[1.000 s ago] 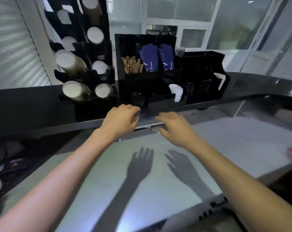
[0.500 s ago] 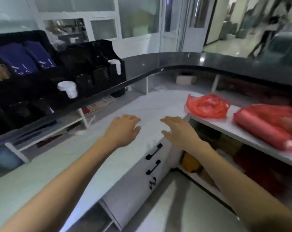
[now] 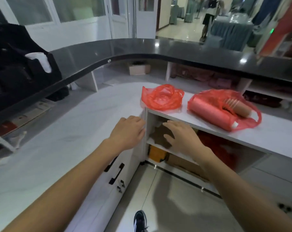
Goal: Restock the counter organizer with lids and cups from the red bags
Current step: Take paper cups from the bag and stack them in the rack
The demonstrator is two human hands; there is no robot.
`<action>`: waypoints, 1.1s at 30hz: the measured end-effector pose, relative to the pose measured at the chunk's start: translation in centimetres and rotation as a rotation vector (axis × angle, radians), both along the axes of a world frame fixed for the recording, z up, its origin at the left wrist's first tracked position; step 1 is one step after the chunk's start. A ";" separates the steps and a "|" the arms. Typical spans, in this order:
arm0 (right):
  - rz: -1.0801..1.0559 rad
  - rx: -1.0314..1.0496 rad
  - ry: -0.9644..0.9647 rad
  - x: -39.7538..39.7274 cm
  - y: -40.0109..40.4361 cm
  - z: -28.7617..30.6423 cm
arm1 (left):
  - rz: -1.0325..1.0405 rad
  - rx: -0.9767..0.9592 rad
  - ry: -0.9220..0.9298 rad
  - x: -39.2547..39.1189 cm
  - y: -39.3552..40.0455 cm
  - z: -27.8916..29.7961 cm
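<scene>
Red crinkled plastic bags (image 3: 162, 97) lie beyond empty hands (image 3: 127, 131).

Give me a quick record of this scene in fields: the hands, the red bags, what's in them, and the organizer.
left hand: open, empty, over the white counter
right hand: open, empty, in front of the open shelf
crumpled red bag: on the white shelf top, contents not visible
full red bag: to its right, lying on its side
brown cup stack: poking out of the full bag's mouth
black organizer: far left on the dark counter, blurred
task state: nothing picked up yet
</scene>
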State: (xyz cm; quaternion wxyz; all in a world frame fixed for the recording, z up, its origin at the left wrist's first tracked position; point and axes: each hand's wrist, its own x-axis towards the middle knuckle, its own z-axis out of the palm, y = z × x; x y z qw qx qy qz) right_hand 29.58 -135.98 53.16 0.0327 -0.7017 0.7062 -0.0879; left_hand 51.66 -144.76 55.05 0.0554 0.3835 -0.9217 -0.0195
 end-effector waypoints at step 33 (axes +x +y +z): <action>-0.661 -0.130 -0.219 -40.2 2.6 -6.3 | -0.616 0.141 0.128 -45.0 -9.9 -5.7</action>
